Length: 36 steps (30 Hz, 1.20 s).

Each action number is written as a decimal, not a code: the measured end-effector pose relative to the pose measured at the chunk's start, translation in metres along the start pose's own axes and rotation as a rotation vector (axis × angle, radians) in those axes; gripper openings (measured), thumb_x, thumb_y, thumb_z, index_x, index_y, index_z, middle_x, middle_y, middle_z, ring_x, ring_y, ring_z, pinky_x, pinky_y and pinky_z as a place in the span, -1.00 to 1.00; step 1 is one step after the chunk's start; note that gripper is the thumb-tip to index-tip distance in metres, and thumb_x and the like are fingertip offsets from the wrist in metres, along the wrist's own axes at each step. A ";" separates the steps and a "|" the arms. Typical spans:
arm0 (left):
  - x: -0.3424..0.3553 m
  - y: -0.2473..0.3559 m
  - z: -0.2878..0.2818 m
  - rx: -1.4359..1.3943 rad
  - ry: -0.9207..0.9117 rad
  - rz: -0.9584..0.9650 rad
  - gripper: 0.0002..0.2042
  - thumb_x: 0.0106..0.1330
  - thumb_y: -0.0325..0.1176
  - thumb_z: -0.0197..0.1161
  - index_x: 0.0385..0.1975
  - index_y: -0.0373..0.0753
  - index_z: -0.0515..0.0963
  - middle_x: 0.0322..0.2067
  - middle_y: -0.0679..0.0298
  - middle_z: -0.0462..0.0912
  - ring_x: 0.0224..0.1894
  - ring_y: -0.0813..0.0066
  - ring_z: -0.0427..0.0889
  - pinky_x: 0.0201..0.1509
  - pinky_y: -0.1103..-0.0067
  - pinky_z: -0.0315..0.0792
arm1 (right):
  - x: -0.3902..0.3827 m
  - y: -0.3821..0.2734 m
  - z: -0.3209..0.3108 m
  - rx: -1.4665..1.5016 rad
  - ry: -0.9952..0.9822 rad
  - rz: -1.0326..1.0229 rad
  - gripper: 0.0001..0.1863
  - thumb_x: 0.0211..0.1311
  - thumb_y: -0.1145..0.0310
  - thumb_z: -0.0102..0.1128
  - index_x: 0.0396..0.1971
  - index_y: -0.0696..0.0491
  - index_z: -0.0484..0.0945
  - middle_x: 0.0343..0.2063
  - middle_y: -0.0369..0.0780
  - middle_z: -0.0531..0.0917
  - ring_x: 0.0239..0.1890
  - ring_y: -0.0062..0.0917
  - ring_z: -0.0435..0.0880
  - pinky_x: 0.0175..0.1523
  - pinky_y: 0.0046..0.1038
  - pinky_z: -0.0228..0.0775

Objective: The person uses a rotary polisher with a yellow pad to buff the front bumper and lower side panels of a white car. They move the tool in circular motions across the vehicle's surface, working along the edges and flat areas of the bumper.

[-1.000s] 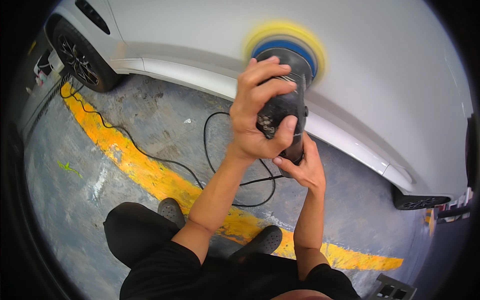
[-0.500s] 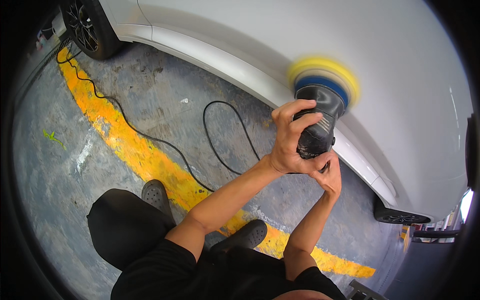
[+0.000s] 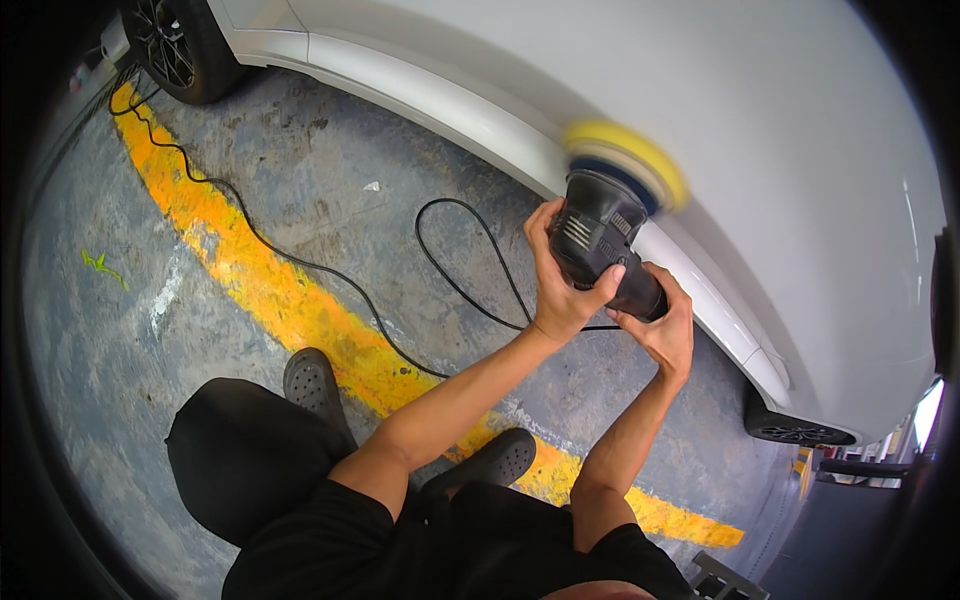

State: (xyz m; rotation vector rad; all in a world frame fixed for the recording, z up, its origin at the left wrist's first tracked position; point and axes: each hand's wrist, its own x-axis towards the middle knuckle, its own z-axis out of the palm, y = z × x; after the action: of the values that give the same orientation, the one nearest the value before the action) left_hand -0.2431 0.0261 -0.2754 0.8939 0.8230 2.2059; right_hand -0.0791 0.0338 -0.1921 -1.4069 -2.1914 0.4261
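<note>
Polisher [image 3: 603, 235] between 2 hands [image 3: 566, 303], pad [image 3: 632, 160] at car's [image 3: 780, 150] side; cord [image 3: 300, 263] leftward on floor [image 3: 320, 175].

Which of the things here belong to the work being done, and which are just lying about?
Part of the work:
- polisher
- yellow pad, on the polisher's end
- car, with the pad at its side
- black cord, leading toward the polisher

Seemingly just lying about:
- green scrap on the floor
- white scrap, also on the floor

Polisher [image 3: 598, 212] looks like black plastic with a slight sheen, and its yellow pad [image 3: 632, 150] seems foamy, though it's blurry. Car body [image 3: 720, 110] is smooth, softly glossy paint; the floor's [image 3: 330, 195] rough, scuffed concrete-looking stuff. Clogs [image 3: 500, 458] look matt and rubbery.
</note>
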 end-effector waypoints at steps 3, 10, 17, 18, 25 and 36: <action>0.003 0.002 -0.003 -0.163 0.033 -0.098 -0.06 0.20 -0.19 0.54 0.46 -0.36 0.06 0.23 0.03 0.29 0.25 0.29 0.45 0.34 0.36 0.45 | 0.004 -0.015 0.000 -0.066 0.005 0.010 -0.24 -0.38 0.27 0.77 0.00 0.13 0.70 -0.15 -0.06 0.79 -0.09 -0.15 0.80 0.08 -0.21 0.60; 0.021 0.008 -0.023 -0.179 0.075 -0.100 -0.10 0.26 -0.09 0.53 0.41 -0.38 0.09 0.19 0.01 0.30 0.18 0.28 0.50 0.27 0.38 0.50 | 0.016 -0.049 0.008 -0.119 0.038 -0.029 -0.27 -0.40 0.23 0.79 -0.07 0.11 0.70 -0.25 -0.08 0.81 -0.19 -0.15 0.83 -0.02 -0.24 0.63; 0.033 0.010 -0.041 -0.162 0.112 -0.164 -0.16 0.33 -0.07 0.49 0.40 -0.37 0.12 0.17 0.02 0.34 0.17 0.31 0.50 0.26 0.38 0.49 | 0.024 -0.067 0.018 -0.178 0.039 -0.052 -0.28 -0.38 0.17 0.79 -0.09 0.12 0.71 -0.29 -0.07 0.83 -0.23 -0.16 0.85 -0.06 -0.24 0.66; 0.034 0.011 -0.042 -0.170 0.112 -0.167 -0.16 0.33 -0.07 0.49 0.40 -0.37 0.12 0.16 0.02 0.35 0.16 0.31 0.50 0.26 0.39 0.49 | 0.025 -0.069 0.019 -0.186 0.037 -0.050 -0.28 -0.38 0.16 0.79 -0.09 0.12 0.71 -0.29 -0.07 0.83 -0.24 -0.16 0.85 -0.05 -0.24 0.66; 0.046 0.019 -0.053 -0.177 0.162 -0.178 -0.18 0.34 0.00 0.46 0.37 -0.37 0.15 0.14 0.04 0.38 0.12 0.35 0.51 0.22 0.41 0.50 | 0.034 -0.084 0.026 -0.221 0.018 -0.050 -0.25 -0.37 0.12 0.80 -0.07 0.14 0.72 -0.27 -0.06 0.83 -0.21 -0.18 0.86 -0.03 -0.26 0.66; 0.071 0.023 -0.074 -0.168 0.210 -0.150 -0.19 0.34 0.06 0.43 0.34 -0.36 0.17 0.17 0.04 0.30 0.18 0.32 0.43 0.28 0.35 0.42 | 0.051 -0.115 0.044 -0.260 -0.024 -0.024 -0.22 -0.33 0.10 0.81 -0.03 0.17 0.70 -0.29 -0.01 0.83 -0.20 -0.18 0.87 0.00 -0.26 0.66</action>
State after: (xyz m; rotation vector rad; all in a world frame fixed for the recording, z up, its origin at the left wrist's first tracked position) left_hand -0.3476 0.0401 -0.2747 0.5099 0.7598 2.2213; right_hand -0.2076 0.0328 -0.1578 -1.5119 -2.3468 0.1539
